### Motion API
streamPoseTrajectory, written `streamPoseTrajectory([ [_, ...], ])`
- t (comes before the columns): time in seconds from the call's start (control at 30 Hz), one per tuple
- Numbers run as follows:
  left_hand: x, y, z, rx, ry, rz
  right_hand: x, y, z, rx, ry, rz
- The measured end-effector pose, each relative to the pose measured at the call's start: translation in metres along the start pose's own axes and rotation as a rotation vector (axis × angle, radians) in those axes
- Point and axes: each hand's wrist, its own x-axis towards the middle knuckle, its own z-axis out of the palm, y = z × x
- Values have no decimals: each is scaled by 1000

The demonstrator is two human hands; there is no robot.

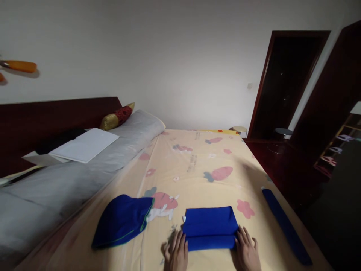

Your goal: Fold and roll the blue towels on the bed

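Observation:
A folded blue cloth (210, 226) lies flat on the bed in front of me, with a crease across its near part and a small white label at its left edge. My left hand (178, 251) rests at its near left corner, fingers stretched out and touching the edge. At the near right corner lies my right hand (248, 250), its fingers spread along that side. Neither hand is wrapped round the cloth. Off to the left is a blue fabric piece with green edging (122, 222), cap-like in shape. A long, narrow blue fabric strip (286, 226) lies to the right.
The bed sheet (194, 192) has carrot and flower prints. Grey bedding (93, 177) runs along the left, bearing a white flat board (86, 145) and a red-and-gold pillow (121, 116). Beyond the bed's right edge stand stools (283, 131) and a rack (335, 146).

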Motion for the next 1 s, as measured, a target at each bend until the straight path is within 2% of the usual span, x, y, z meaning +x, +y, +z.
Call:
streamPoseTrajectory([
  [0.07, 3, 30, 1, -64, -83, 75, 5, -27, 1, 61, -24, -46],
  [0.17, 17, 79, -1, -206, -288, 310, 20, -71, 6, 215, -189, -217],
  [0.23, 26, 89, -4, -216, -367, 337, 28, -79, 9, 245, -241, -238],
  [0.27, 29, 85, -6, -189, -371, 303, 30, -73, 11, 235, -228, -202],
  [0.33, 30, 59, -9, -109, -317, 204, 30, -48, 13, 199, -163, -100],
  [0.43, 21, 10, -8, 6, -162, 70, 20, -3, 15, 147, -70, 27],
  [0.5, 14, -5, -3, 63, -35, -21, 14, 6, 16, 117, -31, 47],
  [0.57, 10, 3, 7, 61, 34, -30, 12, -8, 19, 110, -27, 0],
  [0.6, 10, 16, 13, 30, 24, 13, 13, -21, 21, 124, -51, -46],
  [0.7, 18, 64, 28, -128, -177, 240, 25, -64, 26, 217, -191, -201],
  [0.77, 29, 85, 31, -189, -317, 283, 37, -76, 27, 261, -259, -239],
  [0.8, 35, 88, 30, -193, -360, 262, 42, -73, 27, 262, -269, -218],
  [0.87, 45, 78, 24, -151, -375, 165, 52, -55, 27, 235, -248, -109],
  [0.93, 52, 53, 18, -87, -324, 78, 56, -28, 28, 206, -206, -18],
  [1.0, 54, 27, 15, -39, -258, 18, 56, -5, 30, 198, -165, 12],
])
